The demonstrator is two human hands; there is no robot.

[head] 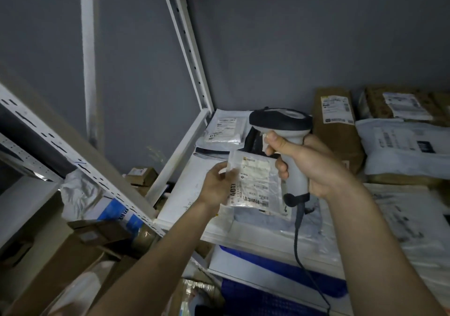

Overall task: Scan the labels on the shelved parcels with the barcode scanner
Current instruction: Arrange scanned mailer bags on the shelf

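A slotted white upright [73,155] slants across the left, with cardboard boxes [60,262] below it. The left hand [216,186] pinches the edge of a small clear-wrapped parcel [258,184], holding it label-up just above the white shelf [185,194]. Just to its right, the right hand [314,167] has its grip wrapped round the handle of a grey barcode scanner [282,123], head above the parcel, cord [299,237] dangling. Brown boxes [336,125] and white mailer bags [401,145] lie farther right.
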